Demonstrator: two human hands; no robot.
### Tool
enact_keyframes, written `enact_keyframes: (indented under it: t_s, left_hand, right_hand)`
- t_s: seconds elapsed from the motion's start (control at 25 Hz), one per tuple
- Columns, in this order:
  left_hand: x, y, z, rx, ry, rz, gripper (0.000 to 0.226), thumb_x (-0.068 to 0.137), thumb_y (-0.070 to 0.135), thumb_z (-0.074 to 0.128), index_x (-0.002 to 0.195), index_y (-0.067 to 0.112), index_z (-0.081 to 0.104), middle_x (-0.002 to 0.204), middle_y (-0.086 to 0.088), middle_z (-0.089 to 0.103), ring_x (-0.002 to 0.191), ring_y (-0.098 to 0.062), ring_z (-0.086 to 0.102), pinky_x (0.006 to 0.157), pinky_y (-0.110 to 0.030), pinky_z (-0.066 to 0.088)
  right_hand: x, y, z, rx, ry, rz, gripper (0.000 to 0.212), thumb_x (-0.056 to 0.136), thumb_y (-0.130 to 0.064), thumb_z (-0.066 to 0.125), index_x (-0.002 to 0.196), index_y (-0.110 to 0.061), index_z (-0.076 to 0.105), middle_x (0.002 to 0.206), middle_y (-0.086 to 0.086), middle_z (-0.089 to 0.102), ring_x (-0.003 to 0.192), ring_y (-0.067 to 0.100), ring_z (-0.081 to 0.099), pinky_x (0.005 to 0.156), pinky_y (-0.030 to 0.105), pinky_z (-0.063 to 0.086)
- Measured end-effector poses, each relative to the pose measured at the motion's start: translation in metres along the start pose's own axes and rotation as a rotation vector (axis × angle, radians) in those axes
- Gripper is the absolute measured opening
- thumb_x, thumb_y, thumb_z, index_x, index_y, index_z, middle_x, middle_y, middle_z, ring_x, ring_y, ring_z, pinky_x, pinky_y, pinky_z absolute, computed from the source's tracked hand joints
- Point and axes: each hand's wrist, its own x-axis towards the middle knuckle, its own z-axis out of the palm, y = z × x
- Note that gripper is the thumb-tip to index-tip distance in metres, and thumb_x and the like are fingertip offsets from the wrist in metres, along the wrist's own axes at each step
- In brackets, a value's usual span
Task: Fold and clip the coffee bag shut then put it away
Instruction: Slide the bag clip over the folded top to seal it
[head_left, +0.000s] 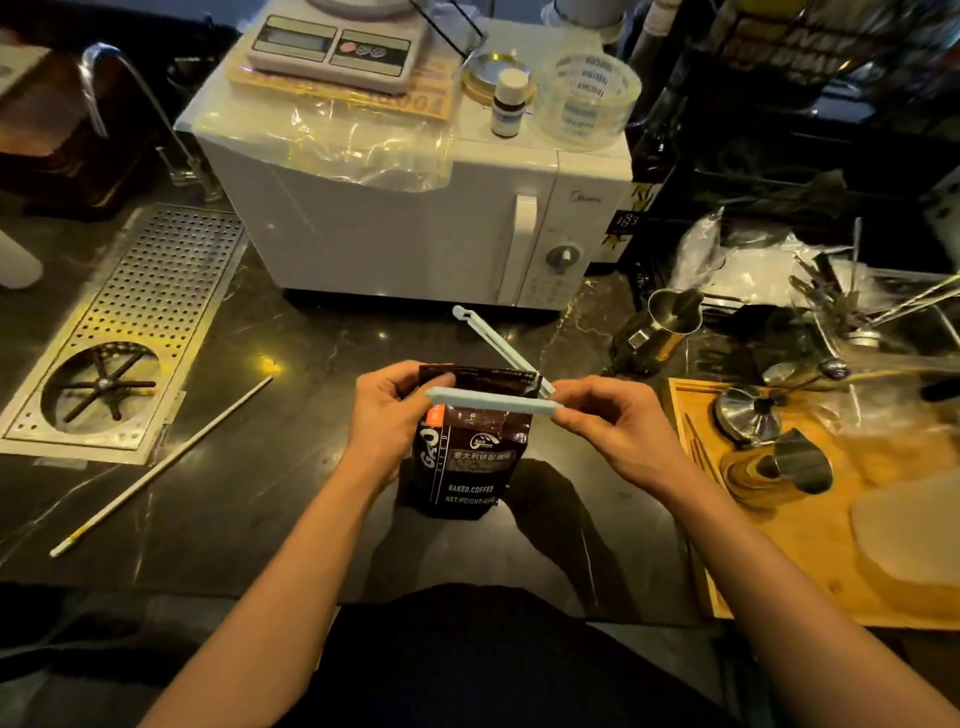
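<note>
the dark brown coffee bag (470, 457) stands upright on the counter (249, 467) near its front edge, its top folded over. a pale blue clip (491, 402) lies across the fold, hinged open, its far arm angling up toward the microwave (410, 218). the left hand (387, 410) pinches the bag's top left corner and the clip end. the right hand (618, 423) grips the clip's right end with curled fingers. a white stick (161, 462) lies left; a wooden tray (810, 525) sits at the right edge.
</note>
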Motion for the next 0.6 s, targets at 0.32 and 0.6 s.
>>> enact_keyframes:
  t_s: [0.32, 0.6]
  left_hand:
    - [-0.003, 0.003, -0.001, -0.049, 0.0, 0.0, 0.018, 0.085, 0.008, 0.07, 0.084, 0.024, 0.079, 0.079, -0.002, 0.078, 0.072, -0.014, 0.074, 0.061, -0.024, 0.057]
    - [-0.004, 0.001, 0.0, -0.076, 0.008, -0.002, 0.022, 0.086, 0.007, 0.069, 0.089, 0.026, 0.079, 0.084, -0.001, 0.079, 0.076, -0.014, 0.076, 0.062, -0.021, 0.057]
  right_hand:
    - [0.014, 0.005, 0.008, -0.026, -0.017, -0.024, 0.019, 0.085, -0.005, 0.072, 0.1, -0.015, 0.074, 0.098, 0.001, 0.074, 0.092, 0.011, 0.07, 0.084, 0.022, 0.055]
    - [0.016, 0.007, 0.013, 0.01, 0.027, -0.018, 0.021, 0.084, -0.008, 0.073, 0.101, -0.019, 0.068, 0.102, -0.01, 0.07, 0.102, 0.006, 0.068, 0.094, 0.028, 0.053]
